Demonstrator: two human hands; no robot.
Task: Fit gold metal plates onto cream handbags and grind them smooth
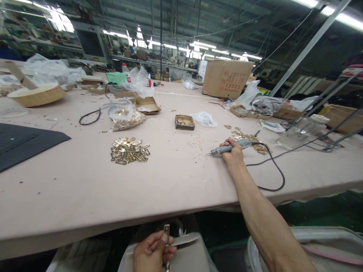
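Observation:
My right hand (234, 154) is closed around a grey electric screwdriver (245, 142), with its thin bit pointing left just over several tiny gold screws (198, 143) scattered on the table (170, 181). Below the table's front edge, my left hand (150, 252) pinches a small gold metal plate (166, 229) between thumb and fingers. A pile of gold plates with rectangular slots (129, 152) lies left of the middle. Beyond the screws stands a small open box (185, 127) holding small gold pieces. Gold clasp-like parts (262, 148) are heaped behind the screwdriver.
A black cable (282, 177) loops from the screwdriver across the table's right side. Farther back are a plastic bag of metal parts (129, 121), a large cardboard box (227, 79) and a clear jar (302, 132). Dark sheet material (28, 141) lies at the left.

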